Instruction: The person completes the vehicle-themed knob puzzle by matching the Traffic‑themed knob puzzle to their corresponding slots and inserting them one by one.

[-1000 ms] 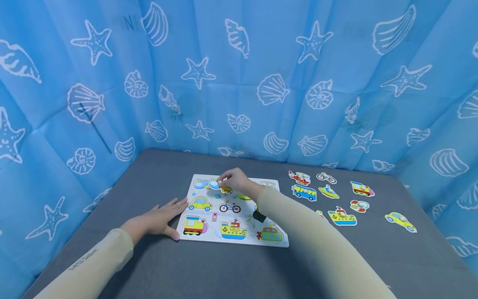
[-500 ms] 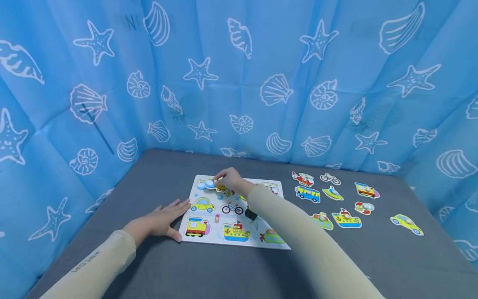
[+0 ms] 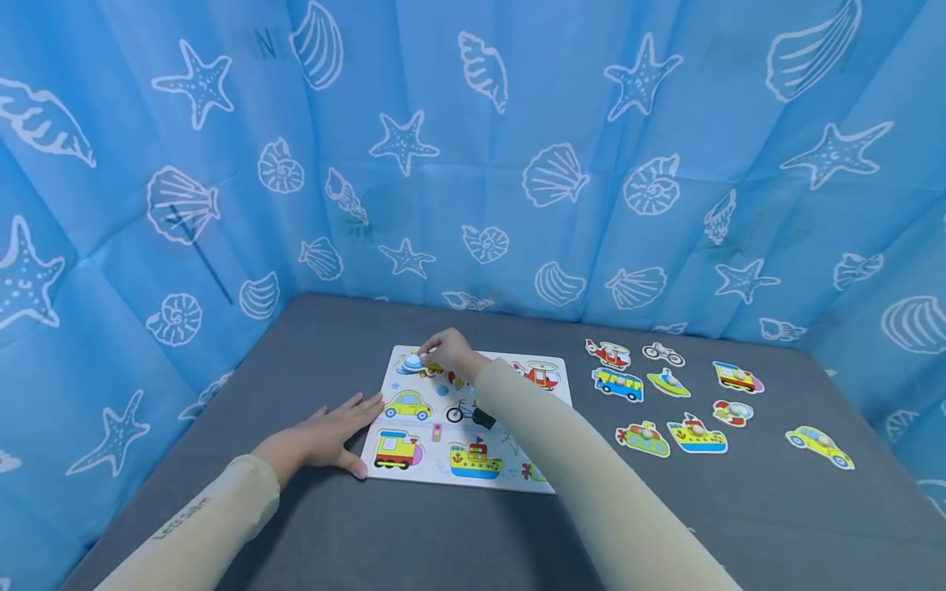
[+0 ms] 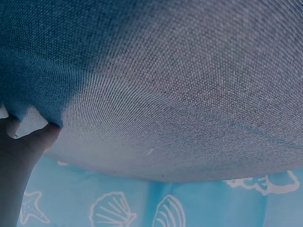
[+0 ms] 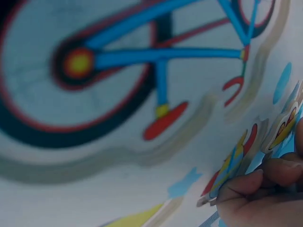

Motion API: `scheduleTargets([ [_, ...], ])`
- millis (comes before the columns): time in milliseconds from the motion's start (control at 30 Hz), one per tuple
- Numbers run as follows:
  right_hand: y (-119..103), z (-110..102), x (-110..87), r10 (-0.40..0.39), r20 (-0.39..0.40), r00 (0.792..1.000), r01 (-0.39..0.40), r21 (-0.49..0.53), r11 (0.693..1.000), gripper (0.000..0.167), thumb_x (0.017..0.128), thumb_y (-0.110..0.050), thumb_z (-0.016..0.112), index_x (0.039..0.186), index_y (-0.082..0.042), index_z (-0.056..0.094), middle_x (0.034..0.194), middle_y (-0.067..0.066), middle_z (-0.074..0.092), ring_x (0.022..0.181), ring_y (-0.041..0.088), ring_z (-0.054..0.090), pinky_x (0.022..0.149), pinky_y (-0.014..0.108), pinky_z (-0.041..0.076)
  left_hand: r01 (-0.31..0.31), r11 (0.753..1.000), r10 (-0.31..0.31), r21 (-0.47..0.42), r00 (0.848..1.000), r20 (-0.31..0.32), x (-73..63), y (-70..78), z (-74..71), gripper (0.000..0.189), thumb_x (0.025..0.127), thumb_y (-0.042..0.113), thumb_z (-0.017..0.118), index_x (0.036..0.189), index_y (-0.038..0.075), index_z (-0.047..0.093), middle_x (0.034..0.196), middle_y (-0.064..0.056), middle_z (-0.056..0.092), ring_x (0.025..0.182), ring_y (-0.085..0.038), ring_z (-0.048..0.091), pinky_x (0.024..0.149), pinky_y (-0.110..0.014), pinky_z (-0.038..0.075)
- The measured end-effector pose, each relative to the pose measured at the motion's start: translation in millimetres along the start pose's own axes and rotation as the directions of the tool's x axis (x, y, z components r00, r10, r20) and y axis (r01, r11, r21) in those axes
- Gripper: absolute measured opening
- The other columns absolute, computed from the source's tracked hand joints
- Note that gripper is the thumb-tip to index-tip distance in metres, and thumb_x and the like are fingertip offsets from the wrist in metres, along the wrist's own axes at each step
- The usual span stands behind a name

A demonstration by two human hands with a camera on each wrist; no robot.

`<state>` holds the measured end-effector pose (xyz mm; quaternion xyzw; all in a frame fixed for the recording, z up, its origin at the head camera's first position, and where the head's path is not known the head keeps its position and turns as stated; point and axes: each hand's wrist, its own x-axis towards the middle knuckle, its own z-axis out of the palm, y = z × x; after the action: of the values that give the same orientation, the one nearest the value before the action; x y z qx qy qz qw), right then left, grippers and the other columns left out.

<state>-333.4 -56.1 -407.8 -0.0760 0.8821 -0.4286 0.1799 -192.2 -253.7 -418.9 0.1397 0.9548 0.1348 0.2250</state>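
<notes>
A white puzzle board (image 3: 434, 483) printed with vehicles lies on the grey surface. My right hand (image 3: 447, 351) pinches a light blue and yellow puzzle piece (image 3: 412, 364) over the board's top left corner. Whether that piece sits flat in a recess cannot be told. In the right wrist view the thumb and fingers (image 5: 255, 189) are bent near colourful shapes, with the printed bicycle (image 5: 128, 56) large in front. My left hand (image 3: 325, 435) lies with fingers spread at the board's left edge, its fingertips and thumb touching it.
Loose knobbed pieces lie to the right of the board: a helicopter (image 3: 608, 355), a bus (image 3: 617, 384), a submarine (image 3: 643, 441), a ship (image 3: 698, 435), a train (image 3: 737, 377) and a car (image 3: 820, 446), among several. A blue shell-print curtain (image 3: 473, 164) hangs behind the surface.
My right hand has moved the light blue and yellow piece a little to the left, toward the board's top left corner. The left hand has stayed at the board's edge.
</notes>
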Motion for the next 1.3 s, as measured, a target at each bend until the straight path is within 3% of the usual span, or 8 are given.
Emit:
scheduleTargets([
  [200,0,3,0.9,0.034,0.002,0.999,-0.034,-0.025,0.999,0.010,0.090,-0.015,0.072,0.097,-0.012,0.077,0.113,0.006,0.065,0.099,0.020,0.057,0.092,0.038,0.047,-0.001,1.000,0.001,-0.003,1.000,-0.002,-0.5,5.2,1.3,0.110,0.072,0.052,0.079,0.156,0.012,0.021,0.163,-0.005,0.013,0.148,-0.034,0.006,0.107,-0.071,0.010],
  [433,-3,10,-2.7,0.071,0.011,0.997,-0.071,-0.041,0.997,0.012,0.090,-0.015,0.071,0.099,-0.012,0.077,0.103,0.004,0.066,0.089,0.019,0.058,0.083,0.034,0.050,-0.006,1.000,0.006,-0.017,1.000,0.005,-1.9,10.0,1.9,0.109,0.072,0.048,0.081,0.156,0.011,0.021,0.162,-0.007,0.013,0.147,-0.034,0.007,0.107,-0.071,0.010],
  [667,-7,8,-7.1,0.067,0.018,0.998,-0.066,-0.079,0.995,0.012,0.089,-0.014,0.072,0.099,-0.012,0.077,0.097,0.003,0.066,0.087,0.019,0.057,0.083,0.036,0.049,-0.005,1.000,0.005,-0.005,1.000,0.007,-3.6,12.8,2.0,0.110,0.072,0.048,0.081,0.156,0.011,0.021,0.162,-0.007,0.013,0.147,-0.034,0.007,0.107,-0.071,0.010],
  [800,-8,6,-8.6,0.083,0.024,0.996,-0.082,-0.059,0.995,0.013,0.090,-0.015,0.071,0.101,-0.013,0.077,0.103,0.004,0.066,0.092,0.020,0.058,0.086,0.037,0.049,-0.007,1.000,0.007,0.002,1.000,0.003,-3.4,13.6,1.2,0.111,0.071,0.048,0.081,0.156,0.011,0.020,0.162,-0.008,0.013,0.147,-0.035,0.007,0.107,-0.071,0.010],
  [1033,-3,-1,-12.7,0.006,0.019,1.000,-0.006,-0.010,1.000,0.029,0.091,-0.017,0.070,0.120,-0.017,0.071,0.139,0.008,0.053,0.124,0.025,0.052,0.099,0.039,0.045,0.003,1.000,-0.003,0.013,1.000,-0.009,-2.6,9.6,1.3,0.112,0.071,0.050,0.081,0.156,0.011,0.020,0.163,-0.008,0.011,0.147,-0.035,0.007,0.107,-0.071,0.010],
  [1300,5,-20,-28.7,-0.041,-0.011,0.999,0.042,0.052,0.998,0.026,0.092,-0.013,0.069,0.118,-0.012,0.071,0.138,0.010,0.054,0.131,0.028,0.045,0.104,0.042,0.041,0.002,1.000,-0.002,-0.011,1.000,-0.008,-4.5,7.8,-0.3,0.112,0.071,0.049,0.081,0.156,0.011,0.020,0.162,-0.009,0.011,0.147,-0.036,0.006,0.108,-0.070,0.009],
])
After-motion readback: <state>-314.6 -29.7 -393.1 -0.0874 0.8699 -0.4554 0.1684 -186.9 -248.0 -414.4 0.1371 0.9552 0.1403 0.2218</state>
